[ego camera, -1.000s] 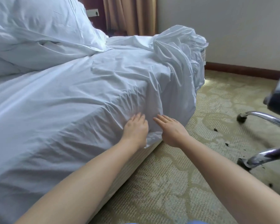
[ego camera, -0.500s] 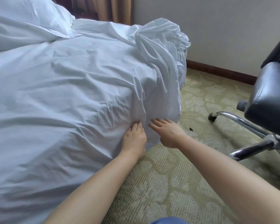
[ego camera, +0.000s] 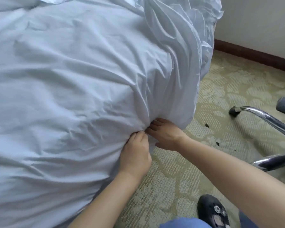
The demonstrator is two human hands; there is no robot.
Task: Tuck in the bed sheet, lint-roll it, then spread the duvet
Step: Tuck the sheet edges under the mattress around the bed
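At the side edge of the bed, near its foot corner, both hands work the white bed sheet [ego camera: 76, 83] where it hangs over the mattress side. The left hand [ego camera: 135, 153] lies against the hanging cloth with its fingers curled into a fold of it; how tightly they pinch cannot be told, as the fingertips are buried in the sheet. The right hand [ego camera: 164, 137], touching the left, has its fingers together and pushed forward under the sheet's hanging edge; their tips are hidden.

Step in hand, by judgement: tucking in the sheet, the first of three. Lint-rolling and spreading the duvet are not yet begun. The loose bunched cloth [ego camera: 184, 30] at the corner beyond the hands remains untucked.

Next move calls for: drawing the fold taut, then driving the flat fingers in below the mattress and proceeding toward the corner.

Containers: none in view. A chair base [ego camera: 262, 116] stands on the carpet [ego camera: 179, 178] beside the bed, well apart from the hands.
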